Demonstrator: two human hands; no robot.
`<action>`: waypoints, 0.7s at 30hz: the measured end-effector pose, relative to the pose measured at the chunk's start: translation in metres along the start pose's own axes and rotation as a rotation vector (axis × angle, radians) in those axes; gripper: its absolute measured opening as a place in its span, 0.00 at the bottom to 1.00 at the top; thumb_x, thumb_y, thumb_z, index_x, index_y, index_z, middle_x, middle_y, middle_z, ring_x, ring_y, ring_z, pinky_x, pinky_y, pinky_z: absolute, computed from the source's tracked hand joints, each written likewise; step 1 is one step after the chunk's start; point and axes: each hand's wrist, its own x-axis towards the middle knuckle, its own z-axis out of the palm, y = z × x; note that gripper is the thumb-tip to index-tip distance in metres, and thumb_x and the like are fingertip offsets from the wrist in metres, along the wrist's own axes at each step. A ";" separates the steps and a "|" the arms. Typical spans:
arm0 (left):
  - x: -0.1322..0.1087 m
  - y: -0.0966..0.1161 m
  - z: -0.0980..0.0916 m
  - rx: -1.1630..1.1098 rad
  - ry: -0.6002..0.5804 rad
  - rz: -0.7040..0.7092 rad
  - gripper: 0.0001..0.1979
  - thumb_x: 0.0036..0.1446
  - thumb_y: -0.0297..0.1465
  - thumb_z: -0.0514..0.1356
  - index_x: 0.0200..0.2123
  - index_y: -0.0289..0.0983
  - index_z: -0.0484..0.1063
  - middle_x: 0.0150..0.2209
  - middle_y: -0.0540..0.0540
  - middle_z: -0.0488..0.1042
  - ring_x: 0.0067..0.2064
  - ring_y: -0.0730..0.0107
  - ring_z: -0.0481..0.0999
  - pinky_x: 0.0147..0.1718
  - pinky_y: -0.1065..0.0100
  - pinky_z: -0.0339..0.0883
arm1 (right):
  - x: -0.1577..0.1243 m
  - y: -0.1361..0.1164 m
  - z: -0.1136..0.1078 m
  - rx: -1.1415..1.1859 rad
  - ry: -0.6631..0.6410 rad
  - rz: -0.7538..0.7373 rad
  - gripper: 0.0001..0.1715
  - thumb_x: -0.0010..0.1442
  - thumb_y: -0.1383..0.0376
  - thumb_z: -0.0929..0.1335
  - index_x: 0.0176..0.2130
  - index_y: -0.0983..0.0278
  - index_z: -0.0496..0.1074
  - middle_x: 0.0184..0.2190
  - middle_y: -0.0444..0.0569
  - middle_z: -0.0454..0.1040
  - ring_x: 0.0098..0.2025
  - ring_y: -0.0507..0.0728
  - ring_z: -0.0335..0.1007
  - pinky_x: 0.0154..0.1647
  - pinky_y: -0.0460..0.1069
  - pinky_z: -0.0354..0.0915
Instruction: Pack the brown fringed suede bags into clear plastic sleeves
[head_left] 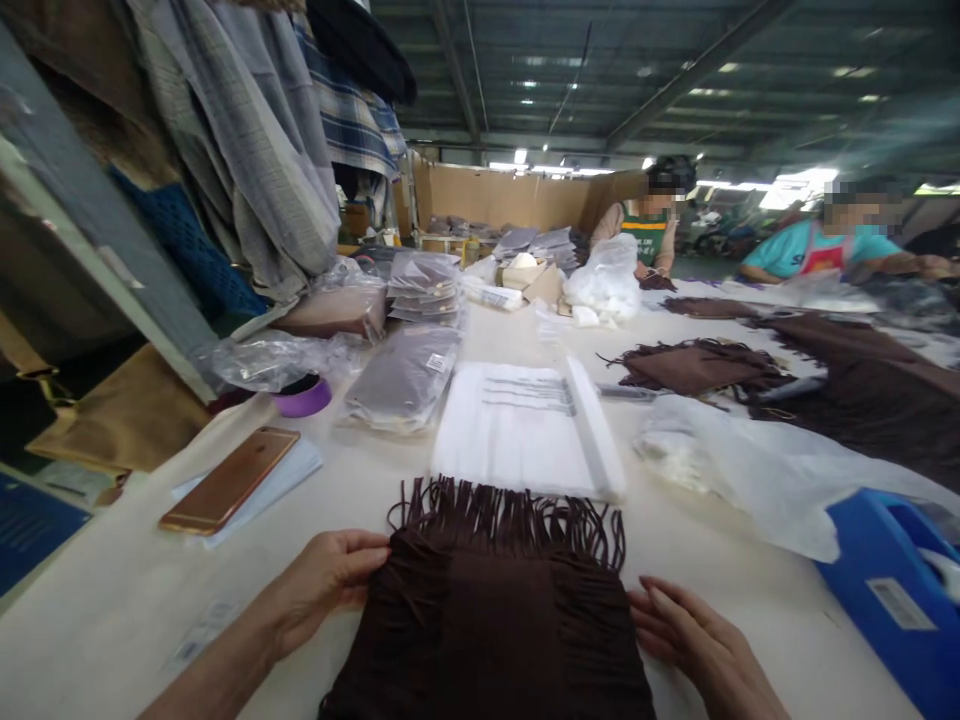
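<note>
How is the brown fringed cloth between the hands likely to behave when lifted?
The cloth will probably sag, since it wrinkles softly near both side edges. Its fringe may dangle and tangle, being thin, loose and curled in places.

On the white worktable (97,610) lies a dark brown fringed scarf (502,620); just beyond its fringe, white plastic bags (517,430); to the left, a barcoded grey packet (401,380), a purple tape roll (304,398) and pale paper (310,468) under a smartphone (232,480); at right, a blue plastic holder (862,570).
</note>
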 end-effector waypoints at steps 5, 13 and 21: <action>0.016 0.009 0.001 -0.110 -0.370 -0.145 0.20 0.42 0.38 0.69 0.36 0.30 0.75 0.36 0.39 0.78 0.38 0.61 0.76 0.41 0.66 0.67 | 0.016 -0.016 0.003 0.060 -0.287 0.202 0.20 0.48 0.53 0.72 0.34 0.67 0.73 0.32 0.52 0.78 0.33 0.56 0.75 0.38 0.49 0.68; 0.051 0.019 0.016 -0.418 -0.694 -0.225 0.20 0.52 0.36 0.63 0.47 0.33 0.72 0.47 0.40 0.74 0.51 0.57 0.70 0.57 0.58 0.54 | 0.054 -0.033 0.012 0.369 -0.810 0.443 0.16 0.59 0.59 0.65 0.37 0.69 0.76 0.33 0.52 0.78 0.37 0.53 0.75 0.47 0.47 0.65; 0.078 0.022 0.032 -0.331 -0.782 -0.328 0.26 0.45 0.42 0.65 0.46 0.32 0.72 0.45 0.39 0.75 0.52 0.51 0.69 0.54 0.56 0.58 | 0.080 -0.055 0.059 0.393 -1.093 0.475 0.20 0.56 0.60 0.66 0.44 0.71 0.73 0.39 0.57 0.77 0.46 0.58 0.72 0.59 0.55 0.53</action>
